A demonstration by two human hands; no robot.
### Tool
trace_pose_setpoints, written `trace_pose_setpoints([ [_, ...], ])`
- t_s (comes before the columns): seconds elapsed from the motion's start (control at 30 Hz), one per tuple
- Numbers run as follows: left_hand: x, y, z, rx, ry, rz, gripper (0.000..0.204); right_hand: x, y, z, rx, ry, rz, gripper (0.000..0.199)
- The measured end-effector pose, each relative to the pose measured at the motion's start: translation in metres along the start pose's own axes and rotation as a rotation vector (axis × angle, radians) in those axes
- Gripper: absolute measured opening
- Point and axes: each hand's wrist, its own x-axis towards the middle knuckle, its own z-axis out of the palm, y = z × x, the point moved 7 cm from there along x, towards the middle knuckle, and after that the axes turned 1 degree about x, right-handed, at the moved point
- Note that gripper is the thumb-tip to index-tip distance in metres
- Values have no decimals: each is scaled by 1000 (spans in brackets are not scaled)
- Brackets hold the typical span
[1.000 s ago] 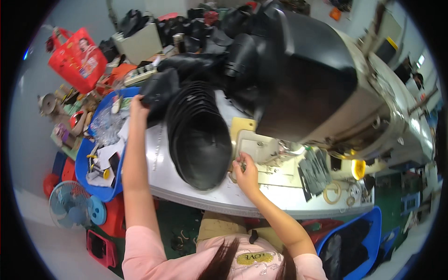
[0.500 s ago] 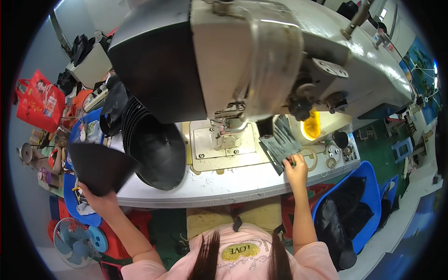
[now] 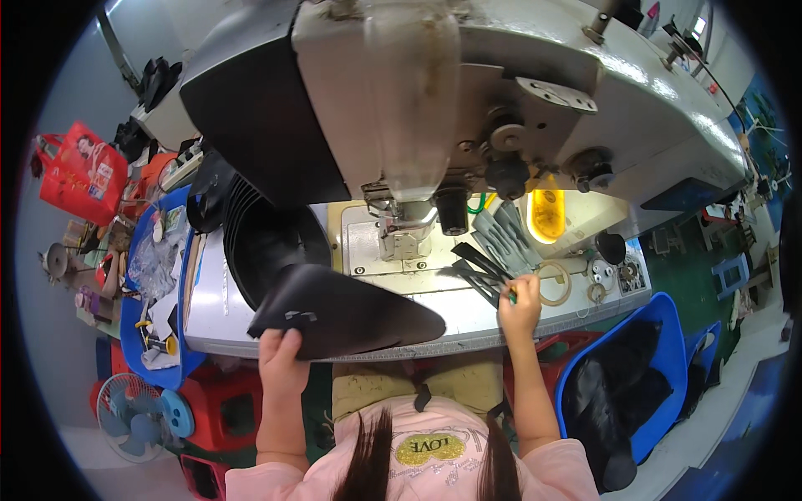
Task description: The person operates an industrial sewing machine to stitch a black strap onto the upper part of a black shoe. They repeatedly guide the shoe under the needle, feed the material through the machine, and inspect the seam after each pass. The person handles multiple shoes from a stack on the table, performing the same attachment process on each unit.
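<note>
My left hand (image 3: 282, 363) grips the lower left edge of a smooth black leather-like panel (image 3: 359, 313), thumb on top. The panel is held above the front edge of the white sewing table (image 3: 409, 341), its narrower end pointing right. My right hand (image 3: 522, 309) is pinched closed at the ends of thin black strips (image 3: 484, 263); a small green bit shows at its fingertips. Grey strips (image 3: 505, 238) lie in a bundle just beyond that hand. A stack of curved black panels (image 3: 271, 242) stands behind the held panel, which partly hides it.
A large sewing machine (image 3: 401, 100) overhangs the table. Right of the strips are a tape roll (image 3: 555, 284), bobbins (image 3: 600, 271) and a yellow-lit tray (image 3: 546, 213). Blue bins hold black pieces (image 3: 618, 384) at right and odds and ends at left. A fan (image 3: 138, 417) stands lower left.
My left hand has brought the black panel rightward from the left side to the table front. My right hand has shifted slightly left and nearer, and the black strips now lie apart from the grey bundle.
</note>
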Motion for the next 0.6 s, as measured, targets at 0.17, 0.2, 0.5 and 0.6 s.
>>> trace_pose_setpoints([
  [0.17,10,-33,11,135,13,-120,17,17,21,-18,612,-12,329,9],
  [0.2,11,-35,18,160,55,-146,17,23,13,-37,516,-37,367,8],
  [0.5,22,-52,48,499,-147,-200,18,53,-130,-102,668,-357,-189,10],
  [0.6,20,-57,62,628,-256,-288,20,35,-166,-53,678,-756,-224,16],
])
